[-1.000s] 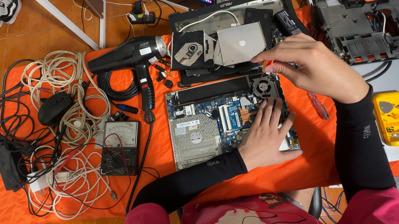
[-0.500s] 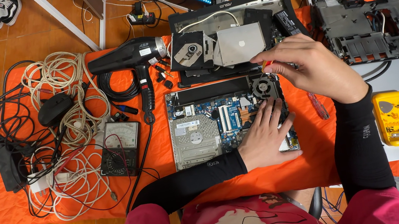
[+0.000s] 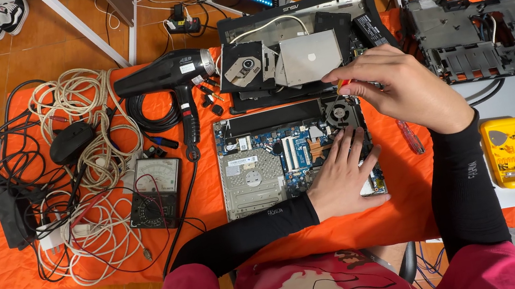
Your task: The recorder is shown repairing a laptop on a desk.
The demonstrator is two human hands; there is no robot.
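A bare laptop motherboard (image 3: 260,161) with a metal plate and a small fan (image 3: 338,111) lies on the orange cloth in front of me. My left hand (image 3: 341,175) rests flat on the board's right part, fingers spread. My right hand (image 3: 396,88) hovers over the fan corner, fingers pinched on a small screwdriver with a red and yellow handle (image 3: 342,85), mostly hidden by the fingers. Another red-handled screwdriver (image 3: 409,136) lies on the cloth right of the board.
A black laptop base (image 3: 296,46) with loose drives lies behind the board. Left are a black hair dryer (image 3: 171,75), a multimeter (image 3: 155,191), tangled cables (image 3: 74,163) and a mouse (image 3: 71,142). Right are a stripped laptop chassis (image 3: 498,28) and a yellow parts box (image 3: 513,152).
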